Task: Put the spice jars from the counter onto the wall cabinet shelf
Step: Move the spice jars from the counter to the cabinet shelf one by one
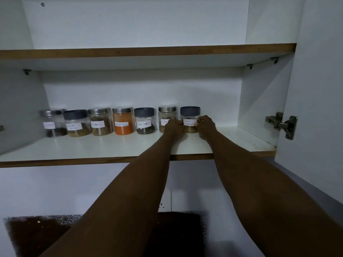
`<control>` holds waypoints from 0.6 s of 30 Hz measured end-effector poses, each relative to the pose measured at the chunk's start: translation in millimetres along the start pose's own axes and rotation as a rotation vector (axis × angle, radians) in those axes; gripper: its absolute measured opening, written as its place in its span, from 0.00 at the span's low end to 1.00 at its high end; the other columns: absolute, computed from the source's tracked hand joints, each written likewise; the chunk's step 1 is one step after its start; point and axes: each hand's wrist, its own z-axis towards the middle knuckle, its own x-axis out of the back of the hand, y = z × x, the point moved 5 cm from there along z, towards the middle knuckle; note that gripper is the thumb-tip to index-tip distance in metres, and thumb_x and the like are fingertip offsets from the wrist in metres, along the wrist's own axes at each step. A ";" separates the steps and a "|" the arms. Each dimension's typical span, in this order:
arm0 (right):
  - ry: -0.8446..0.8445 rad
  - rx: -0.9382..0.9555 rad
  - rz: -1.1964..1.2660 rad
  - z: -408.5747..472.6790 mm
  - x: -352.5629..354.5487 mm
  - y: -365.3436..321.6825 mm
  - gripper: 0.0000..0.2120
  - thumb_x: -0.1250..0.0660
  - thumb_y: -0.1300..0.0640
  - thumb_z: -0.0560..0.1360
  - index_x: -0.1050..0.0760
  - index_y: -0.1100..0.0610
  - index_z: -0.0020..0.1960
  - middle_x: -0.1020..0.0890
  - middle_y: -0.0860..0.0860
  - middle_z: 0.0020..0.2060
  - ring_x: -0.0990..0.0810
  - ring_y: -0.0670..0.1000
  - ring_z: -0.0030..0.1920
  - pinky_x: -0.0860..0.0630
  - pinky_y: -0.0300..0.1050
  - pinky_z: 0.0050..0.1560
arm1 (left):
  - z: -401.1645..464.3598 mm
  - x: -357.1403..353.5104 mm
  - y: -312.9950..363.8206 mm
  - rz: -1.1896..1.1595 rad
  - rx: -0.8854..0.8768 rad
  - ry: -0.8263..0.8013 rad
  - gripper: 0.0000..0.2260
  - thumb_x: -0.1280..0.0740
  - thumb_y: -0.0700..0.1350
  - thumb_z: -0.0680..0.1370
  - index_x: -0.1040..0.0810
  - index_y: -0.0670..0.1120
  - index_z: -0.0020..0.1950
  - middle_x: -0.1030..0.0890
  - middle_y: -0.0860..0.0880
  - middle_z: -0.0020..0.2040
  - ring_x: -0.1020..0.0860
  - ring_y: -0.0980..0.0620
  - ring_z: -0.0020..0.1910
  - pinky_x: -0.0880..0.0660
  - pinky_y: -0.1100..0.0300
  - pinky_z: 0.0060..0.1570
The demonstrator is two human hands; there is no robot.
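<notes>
Several labelled glass spice jars stand in a row at the back of the white cabinet shelf (pixel 111 147). The rightmost one, the garam masala jar (pixel 190 115), has a dark grey lid and stands upright on the shelf. My left hand (pixel 174 127) grips its left side and my right hand (pixel 206 125) grips its right side. Directly left of it stands a steel-lidded jar (pixel 166 113), partly hidden by my left hand. Further left stand the black pepper jar (pixel 144 121) and an orange chilli powder jar (pixel 123 121).
An upper shelf (pixel 148 51) lies above the jars. The open cabinet door (pixel 315 89) with its metal hinge (pixel 282 124) stands at the right. Shelf room remains right of the garam masala jar. A wall socket (pixel 164 202) and dark counter (pixel 37 232) lie below.
</notes>
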 end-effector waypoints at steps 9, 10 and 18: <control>0.005 0.053 -0.059 6.5 -0.7 0.9 0.19 0.35 0.61 0.80 0.28 0.65 0.69 0.21 0.61 0.65 0.22 0.60 0.66 0.30 0.43 0.57 | 7.8 -4.0 -3.5 -0.036 -0.053 -0.019 0.14 0.33 0.35 0.79 0.17 0.37 0.63 0.15 0.37 0.59 0.19 0.45 0.53 0.22 0.50 0.62; 0.008 0.059 -0.055 5.8 -1.2 1.2 0.18 0.35 0.61 0.80 0.27 0.65 0.69 0.21 0.61 0.65 0.22 0.60 0.66 0.32 0.42 0.55 | 7.3 -4.6 -2.9 -0.039 -0.060 -0.021 0.14 0.33 0.35 0.79 0.17 0.37 0.64 0.15 0.37 0.59 0.18 0.43 0.56 0.23 0.50 0.63; 0.010 0.090 -0.058 3.3 -1.2 -0.1 0.17 0.36 0.61 0.81 0.26 0.66 0.67 0.21 0.63 0.64 0.22 0.62 0.65 0.27 0.48 0.62 | 8.2 -4.1 -4.7 -0.175 0.003 0.015 0.13 0.35 0.36 0.79 0.16 0.37 0.60 0.15 0.36 0.56 0.21 0.46 0.48 0.22 0.46 0.63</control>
